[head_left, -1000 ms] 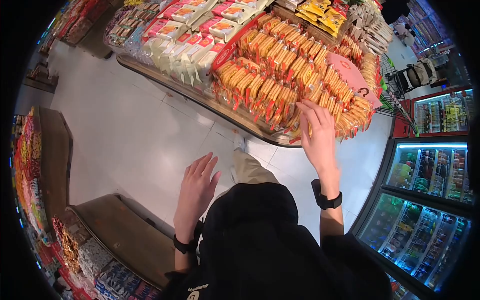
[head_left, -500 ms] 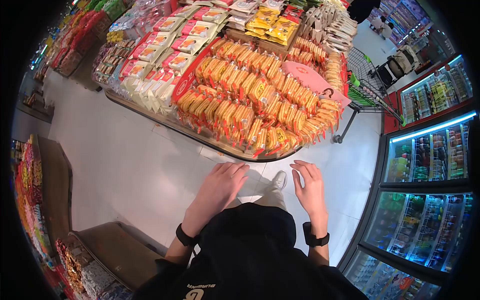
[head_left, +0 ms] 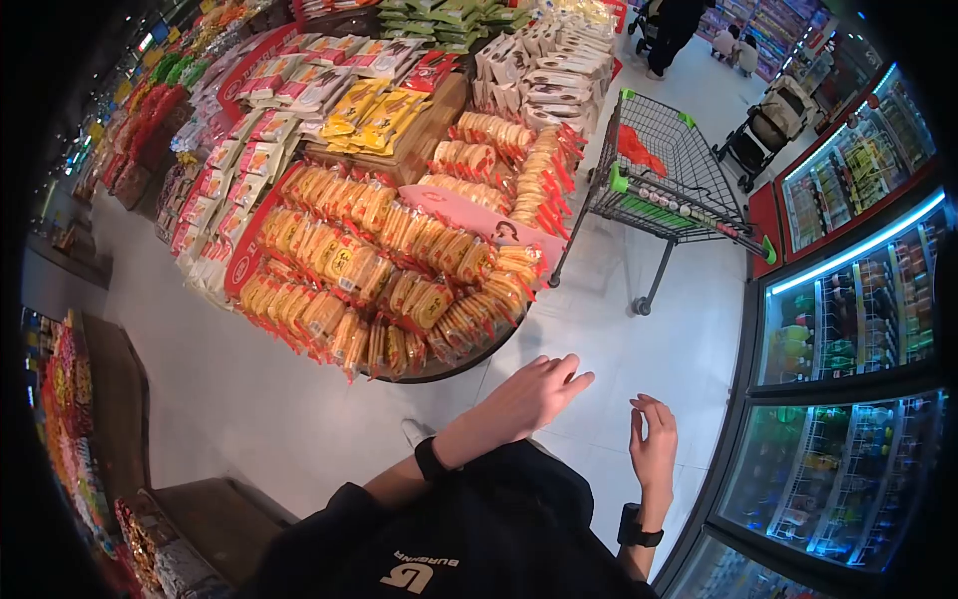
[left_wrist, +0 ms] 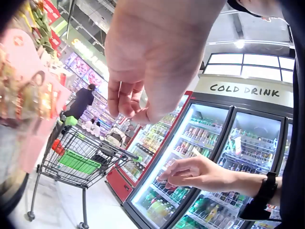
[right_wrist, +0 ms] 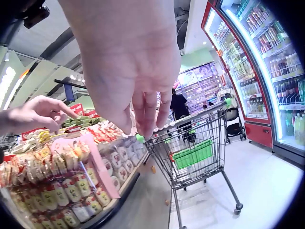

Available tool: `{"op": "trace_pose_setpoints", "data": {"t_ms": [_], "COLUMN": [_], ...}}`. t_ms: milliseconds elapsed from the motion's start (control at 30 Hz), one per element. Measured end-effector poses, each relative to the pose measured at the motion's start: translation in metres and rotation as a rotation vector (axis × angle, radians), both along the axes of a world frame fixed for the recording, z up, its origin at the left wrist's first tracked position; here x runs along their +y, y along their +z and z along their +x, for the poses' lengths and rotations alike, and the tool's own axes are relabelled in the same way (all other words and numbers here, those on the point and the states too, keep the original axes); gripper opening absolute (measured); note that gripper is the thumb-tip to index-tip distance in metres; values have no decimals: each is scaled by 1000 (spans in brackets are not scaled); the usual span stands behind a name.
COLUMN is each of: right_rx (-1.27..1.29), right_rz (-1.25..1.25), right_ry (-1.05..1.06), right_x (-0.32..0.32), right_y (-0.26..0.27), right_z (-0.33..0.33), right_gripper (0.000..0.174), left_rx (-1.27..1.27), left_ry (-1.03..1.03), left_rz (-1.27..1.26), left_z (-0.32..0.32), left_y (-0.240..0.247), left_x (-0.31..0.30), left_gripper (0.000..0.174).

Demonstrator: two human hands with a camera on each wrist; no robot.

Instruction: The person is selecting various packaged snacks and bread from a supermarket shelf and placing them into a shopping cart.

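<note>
White floor tiles [head_left: 279, 419] shine; near the black-edged table's rounded corner [head_left: 486, 356], the left hand [head_left: 537, 393] slants toward the right hand [head_left: 655, 446], both loosely curled.

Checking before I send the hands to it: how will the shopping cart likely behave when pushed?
The shopping cart will probably roll readily, since its wheels stand on smooth-looking floor. It may feel fairly light, as its wire basket shows little besides a red item. Its metal-looking frame should stay stiff.
</note>
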State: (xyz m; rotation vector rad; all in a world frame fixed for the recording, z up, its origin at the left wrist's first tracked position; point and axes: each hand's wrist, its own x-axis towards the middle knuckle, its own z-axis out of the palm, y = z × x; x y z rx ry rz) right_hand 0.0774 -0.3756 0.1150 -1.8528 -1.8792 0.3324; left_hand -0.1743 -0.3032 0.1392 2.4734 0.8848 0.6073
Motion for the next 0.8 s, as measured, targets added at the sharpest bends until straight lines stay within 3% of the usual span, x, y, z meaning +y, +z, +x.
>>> {"op": "trace_pose_setpoints", "data": {"t_ms": [200, 367, 500, 667, 800], "right_rx": [-17, 54, 86, 49, -29], "right_rz": [7, 37, 27, 54, 157], "right_ry": [-13, -20, 105, 283, 335], "right_x": [15, 35, 66, 141, 242], "right_y": [11, 2, 0, 15, 20], "right_z": [78, 102, 106, 121, 148], "right_gripper": [15, 16, 15, 22, 34], "left_rx": [-82, 129, 205, 182, 129], "left_ry": [-23, -90, -55, 39, 140], "left_rz": [205, 81, -83, -38, 53], "left_z": [107, 138, 137, 136, 157], "left_y": [-27, -40, -44, -43, -43], "left_x": [58, 85, 107, 137, 179], "left_gripper": [38, 29, 27, 32, 36]}}
